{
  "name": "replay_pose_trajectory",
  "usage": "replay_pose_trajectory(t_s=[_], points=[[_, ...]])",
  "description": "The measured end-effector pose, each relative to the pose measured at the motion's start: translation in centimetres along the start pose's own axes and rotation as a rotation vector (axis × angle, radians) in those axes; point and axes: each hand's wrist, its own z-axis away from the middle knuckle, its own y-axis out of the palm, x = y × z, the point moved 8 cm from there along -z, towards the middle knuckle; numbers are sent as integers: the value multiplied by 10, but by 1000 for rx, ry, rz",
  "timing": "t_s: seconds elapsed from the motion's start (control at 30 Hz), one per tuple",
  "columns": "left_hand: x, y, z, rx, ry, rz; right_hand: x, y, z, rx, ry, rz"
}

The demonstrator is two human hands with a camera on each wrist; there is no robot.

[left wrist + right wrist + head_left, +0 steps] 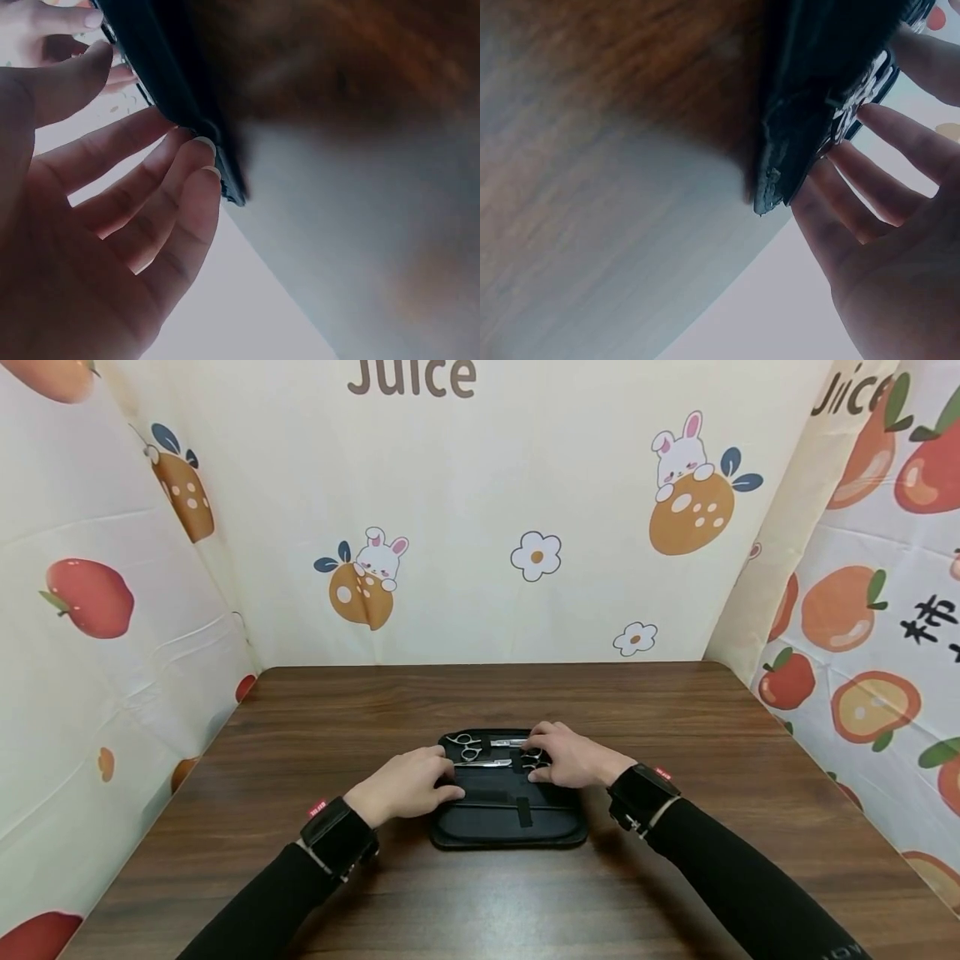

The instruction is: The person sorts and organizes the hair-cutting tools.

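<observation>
An open black zip-style case (480, 827) lies flat on the table, with silver scissors (483, 763) and another pair of scissors (462, 740) lying across its far half. My left hand (408, 783) is at the case's left edge, its thumb over the near side. In the left wrist view the fingertips of that hand (112, 240) touch the edge of the case (176, 67), fingers spread. My right hand (573, 757) is over the case's right side by the scissor handles. Its fingers (904, 135) are fairly straight in the right wrist view, touching the rim near the scissors.
The brown wooden table (337, 710) extends around the case on all sides. A cream curtain (465, 485) with printed fruit and rabbits stands behind it, and similar printed cloth (847, 702) hangs along both sides. A black strap (524, 812) crosses the case's near pocket.
</observation>
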Motion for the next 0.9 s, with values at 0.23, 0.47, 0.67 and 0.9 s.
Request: replay_pose_trajectory(t_s=[0.23, 0.47, 0.67, 0.9], points=[[23, -6, -18, -56, -92, 11, -3, -6, -9, -46, -15, 7], [45, -8, -41, -68, -186, 33, -11, -14, -14, -114, -30, -20], [58, -8, -52, -110, -218, 54, -26, -19, -18, -156, 8, -30], [60, -8, -60, -74, -282, 52, -42, -19, -23, -159, 84, -24]])
